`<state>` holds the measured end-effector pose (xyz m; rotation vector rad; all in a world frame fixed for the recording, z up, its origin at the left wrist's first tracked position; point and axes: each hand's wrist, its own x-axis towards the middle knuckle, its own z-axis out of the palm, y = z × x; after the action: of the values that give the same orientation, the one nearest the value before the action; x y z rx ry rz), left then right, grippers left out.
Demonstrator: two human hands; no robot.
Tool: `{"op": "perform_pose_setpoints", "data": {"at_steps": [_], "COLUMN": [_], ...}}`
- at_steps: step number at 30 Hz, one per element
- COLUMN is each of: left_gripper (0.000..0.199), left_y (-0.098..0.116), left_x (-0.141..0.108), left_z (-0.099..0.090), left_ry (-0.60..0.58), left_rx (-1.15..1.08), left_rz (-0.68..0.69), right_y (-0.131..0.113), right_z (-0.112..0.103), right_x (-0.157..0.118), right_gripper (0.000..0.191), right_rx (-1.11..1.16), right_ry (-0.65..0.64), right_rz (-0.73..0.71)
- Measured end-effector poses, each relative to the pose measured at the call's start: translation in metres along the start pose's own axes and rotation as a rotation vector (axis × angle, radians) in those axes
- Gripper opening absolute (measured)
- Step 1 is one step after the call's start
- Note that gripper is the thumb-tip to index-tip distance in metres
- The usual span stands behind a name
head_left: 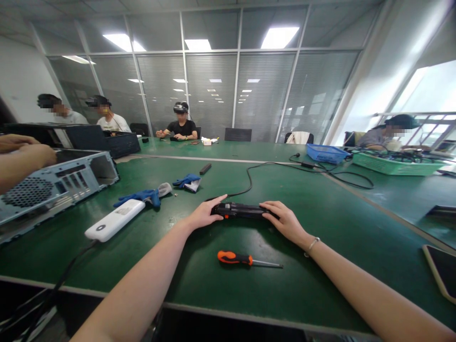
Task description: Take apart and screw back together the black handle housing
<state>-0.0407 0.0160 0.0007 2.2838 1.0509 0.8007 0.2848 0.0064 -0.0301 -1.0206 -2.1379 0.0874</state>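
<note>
Left hand [205, 214] partly hides the black device [245, 210] — phone [443, 272] cropped.

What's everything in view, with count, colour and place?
Device: one, black, between grips
Screwdriver: one, orange and black, before device
Gloves: two bundles, blue and grey, left
Boxy unit: one, white, left
Bar: one, dark, beyond gloves
Computer case: one, grey, left
Cables: several, black, left, right
Baskets: two, blue and green, right rear
Phone: one, dark screen, right edge
Table: one, green, beneath
People: four, mixed clothing, rear
Co-worker's hand: at least one, left edge
Left grip, right grip: two, bare, device's ends
</note>
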Motion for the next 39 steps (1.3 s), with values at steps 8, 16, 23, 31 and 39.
{"op": "perform_pose_setpoints", "data": {"at_steps": [8, 16, 23, 31, 39], "left_gripper": [0.078, 0.077, 0.075, 0.049, 0.052], "left_y": [-0.002, -0.001, 0.001, -0.002, -0.010], "left_x": [0.000, 0.000, 0.000, 0.002, 0.004], "left_z": [0.001, 0.001, 0.000, -0.001, 0.002], "left_ry": [0.010, 0.011, 0.021, 0.000, 0.016], "left_rx": [0.037, 0.034, 0.039, 0.011, -0.055], "left_rz": [0.014, 0.011, 0.009, 0.006, -0.022], "right_y": [0.003, 0.005, 0.001, -0.004, -0.003], "right_z": [0.003, -0.001, -0.005, -0.010, -0.010], "right_x": [0.000, -0.002, 0.003, 0.006, 0.007], "right_gripper": [0.034, 0.033, 0.031, 0.029, 0.029], "right_rx": [-0.013, -0.015, -0.018, -0.010, 0.058], "right_ry": [0.008, -0.045, -0.086, -0.112, -0.108], "right_rz": [0.002, -0.021, 0.016, 0.030, 0.071]}}
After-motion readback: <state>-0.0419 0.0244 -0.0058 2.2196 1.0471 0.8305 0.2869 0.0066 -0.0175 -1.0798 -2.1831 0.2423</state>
